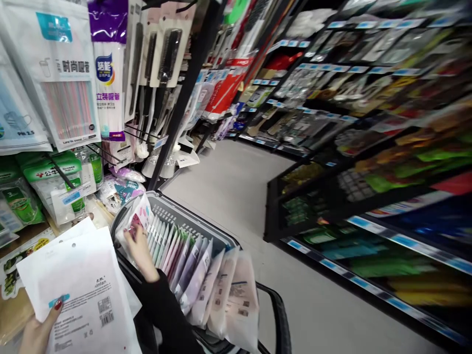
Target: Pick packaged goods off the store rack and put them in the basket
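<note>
At the lower left, my left hand grips a small stack of flat white packets, thumb on top. The front one shows printed text and a barcode. My right hand reaches into a grey shopping basket and has its fingers closed on a white packet with pink print at the left end. Part of that packet is hidden behind the fingers. Beside it, a row of upright pastel packets fills the basket, with larger frosted packets leaning at the near end.
On the left rack hang straw packs, hairbrushes and green-topped packages. The basket's black handle sticks out to the right. Grey floor runs between this rack and blurred shelves on the right.
</note>
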